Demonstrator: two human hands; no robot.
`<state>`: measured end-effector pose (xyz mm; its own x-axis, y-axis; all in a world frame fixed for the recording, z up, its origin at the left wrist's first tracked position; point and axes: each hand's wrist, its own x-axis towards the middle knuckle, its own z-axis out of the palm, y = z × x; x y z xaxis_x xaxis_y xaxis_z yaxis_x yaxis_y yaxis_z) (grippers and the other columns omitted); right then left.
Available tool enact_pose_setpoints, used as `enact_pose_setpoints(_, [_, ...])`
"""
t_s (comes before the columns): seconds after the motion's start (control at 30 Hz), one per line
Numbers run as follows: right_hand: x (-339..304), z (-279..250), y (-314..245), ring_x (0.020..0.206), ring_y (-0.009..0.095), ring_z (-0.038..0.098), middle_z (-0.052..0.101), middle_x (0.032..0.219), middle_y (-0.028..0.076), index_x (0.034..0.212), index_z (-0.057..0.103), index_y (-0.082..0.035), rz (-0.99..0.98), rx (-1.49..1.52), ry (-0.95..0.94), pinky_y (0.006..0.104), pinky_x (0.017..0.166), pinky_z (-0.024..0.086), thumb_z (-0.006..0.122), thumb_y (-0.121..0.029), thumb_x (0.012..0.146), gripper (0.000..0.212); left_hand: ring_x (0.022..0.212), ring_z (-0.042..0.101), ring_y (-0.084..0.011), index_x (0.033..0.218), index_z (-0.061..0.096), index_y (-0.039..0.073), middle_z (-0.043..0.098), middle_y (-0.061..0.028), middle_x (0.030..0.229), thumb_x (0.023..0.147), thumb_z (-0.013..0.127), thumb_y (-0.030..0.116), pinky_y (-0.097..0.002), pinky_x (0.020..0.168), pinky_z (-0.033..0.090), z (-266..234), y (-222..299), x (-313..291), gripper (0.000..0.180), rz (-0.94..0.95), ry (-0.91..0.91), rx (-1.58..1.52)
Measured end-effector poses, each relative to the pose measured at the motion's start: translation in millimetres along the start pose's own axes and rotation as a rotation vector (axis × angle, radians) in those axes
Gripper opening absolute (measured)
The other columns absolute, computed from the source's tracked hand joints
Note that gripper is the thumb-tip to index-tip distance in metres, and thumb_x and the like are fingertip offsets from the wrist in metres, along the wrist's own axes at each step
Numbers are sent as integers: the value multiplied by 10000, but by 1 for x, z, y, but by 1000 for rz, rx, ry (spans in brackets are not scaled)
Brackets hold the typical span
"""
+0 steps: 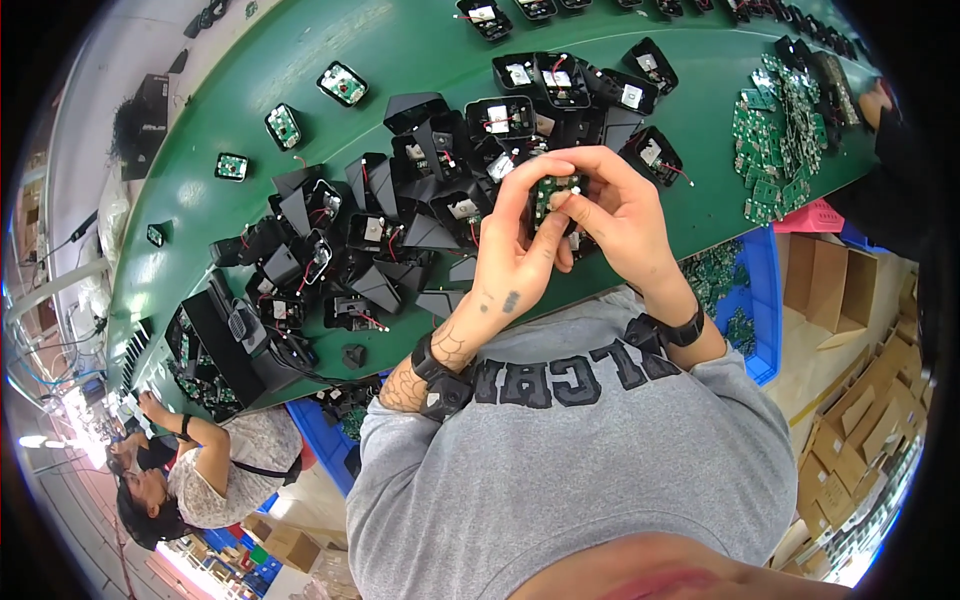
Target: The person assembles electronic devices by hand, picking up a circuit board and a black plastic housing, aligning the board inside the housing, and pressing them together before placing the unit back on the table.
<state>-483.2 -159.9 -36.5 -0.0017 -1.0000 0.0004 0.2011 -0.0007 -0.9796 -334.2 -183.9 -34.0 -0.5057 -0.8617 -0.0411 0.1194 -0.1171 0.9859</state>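
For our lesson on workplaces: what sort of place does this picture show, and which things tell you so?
Probably an electronics assembly line. A long green bench carries heaps of black housings and green circuit boards, both hands hold one board, and another worker sits alongside.

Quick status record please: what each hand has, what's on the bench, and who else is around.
left hand: grips small green circuit board from its left side
right hand: fingertips pinch the same board from the right
bench: green surface
in front of hands: pile of black plastic housings with red wires
far right: heap of green boards
below bench: blue bin
others: a person at lower left
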Motion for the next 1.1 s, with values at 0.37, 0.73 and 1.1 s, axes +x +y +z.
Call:
enact_pose_setpoints(0.37, [3,-8,-21,1035,242,571,612,1057,102,1006,702,14,-542,-608,148,387,952,439,779,-43,634,383,674,590,-76,1314,415,116,589,-51,987,901,588,19,-242,562,485,-2,7,3,457,116,118,-42])
enact_pose_setpoints(0.73, [8,12,-4,983,258,565,658,766,49,851,644,-25,-556,-343,268,485,1016,379,641,-13,777,75,537,493,-49,1298,335,138,585,-42,887,850,684,53,-180,423,350,-12,19,10,574,-209,-50,-350])
enact_pose_setpoints(1.1, [3,-1,-31,1132,315,492,629,1022,44,873,647,-92,-591,-834,20,520,1044,298,640,-98,819,54,667,688,-259,1391,225,89,610,-214,1057,884,484,83,-301,539,604,-32,35,9,569,-272,-43,-406])
